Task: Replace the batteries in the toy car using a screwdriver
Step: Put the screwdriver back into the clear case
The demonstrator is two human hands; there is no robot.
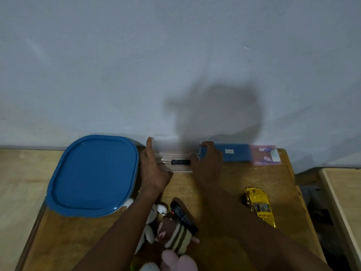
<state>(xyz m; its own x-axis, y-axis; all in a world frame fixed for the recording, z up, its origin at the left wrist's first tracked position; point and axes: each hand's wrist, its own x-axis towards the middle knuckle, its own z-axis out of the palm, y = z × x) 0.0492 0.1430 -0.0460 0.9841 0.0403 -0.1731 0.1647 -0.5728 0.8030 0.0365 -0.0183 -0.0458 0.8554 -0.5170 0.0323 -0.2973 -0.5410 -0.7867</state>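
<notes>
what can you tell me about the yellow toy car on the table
The shiny yellow toy car is a small sports-car model with a glossy, metallic-looking body and dark windows. It rests upright on the wooden table, near its right side, lying lengthwise, one end toward the wall and the other toward the person. Nothing touches it: both hands are away at the clear case by the wall. Its underside and any battery cover are hidden.

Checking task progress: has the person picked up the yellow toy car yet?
No. The yellow toy car lies alone on the wooden table, while the left hand and right hand are at the clear screwdriver case.
</notes>
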